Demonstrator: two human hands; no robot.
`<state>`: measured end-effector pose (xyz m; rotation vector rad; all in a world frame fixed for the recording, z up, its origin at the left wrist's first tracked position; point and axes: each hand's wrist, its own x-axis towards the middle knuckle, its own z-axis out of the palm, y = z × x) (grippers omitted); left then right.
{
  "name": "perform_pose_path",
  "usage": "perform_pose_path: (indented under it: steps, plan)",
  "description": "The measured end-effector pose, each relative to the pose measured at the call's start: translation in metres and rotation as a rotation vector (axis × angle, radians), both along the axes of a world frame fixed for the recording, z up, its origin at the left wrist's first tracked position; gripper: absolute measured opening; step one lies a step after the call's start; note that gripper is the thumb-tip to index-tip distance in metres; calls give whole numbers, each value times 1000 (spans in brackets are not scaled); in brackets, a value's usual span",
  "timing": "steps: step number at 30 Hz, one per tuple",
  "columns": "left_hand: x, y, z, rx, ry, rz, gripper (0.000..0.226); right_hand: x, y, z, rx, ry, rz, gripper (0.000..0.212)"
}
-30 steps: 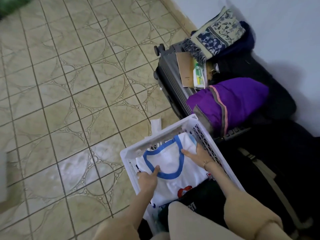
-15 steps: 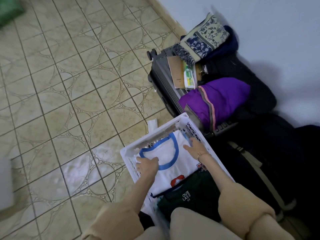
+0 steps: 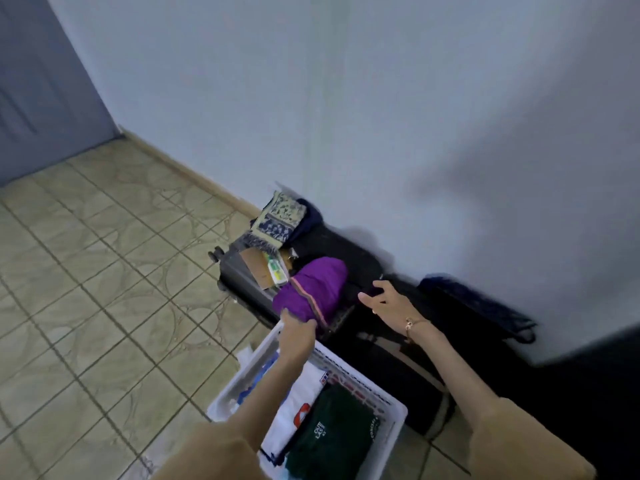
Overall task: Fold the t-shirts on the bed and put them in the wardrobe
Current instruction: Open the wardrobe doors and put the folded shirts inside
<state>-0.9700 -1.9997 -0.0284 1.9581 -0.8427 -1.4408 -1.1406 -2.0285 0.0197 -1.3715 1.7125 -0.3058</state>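
A white plastic basket stands on the tiled floor below me. In it lie a folded white t-shirt with blue trim and, beside it, a folded dark green t-shirt. My left hand is over the basket's far rim, fingertips against the near edge of a purple cloth bundle; its grip is hidden. My right hand hovers with fingers spread over dark luggage, holding nothing. A bracelet sits on that wrist.
A grey suitcase lies against the wall with a patterned blue-and-cream cloth, cardboard and a small packet on top. Black bags line the wall to the right. A blue-grey door is at far left.
Both hands have left the white t-shirt in the basket and moved up towards the purple bundle and dark luggage. My view has tilted up to the wall.
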Motion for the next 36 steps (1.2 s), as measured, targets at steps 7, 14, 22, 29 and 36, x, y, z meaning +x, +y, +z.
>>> perform_pose_path:
  steps: [7, 14, 22, 29, 36]
  plan:
    - [-108, 19, 130, -273, 78, -239, 70, -118, 86, 128, -203, 44, -233, 58]
    - [-236, 139, 216, -404, 193, -537, 61, -219, 239, 208, -389, 81, -422, 51]
    - [-369, 312, 259, -585, 294, -790, 22, -318, 444, 254, -484, 171, -650, 48]
    - [-438, 405, 280, -566, 406, -1025, 15, -367, 553, 282, -492, 241, -807, 48]
    - [-507, 448, 286, -495, 413, -1184, 21, -419, 606, 286, -490, 322, -909, 45]
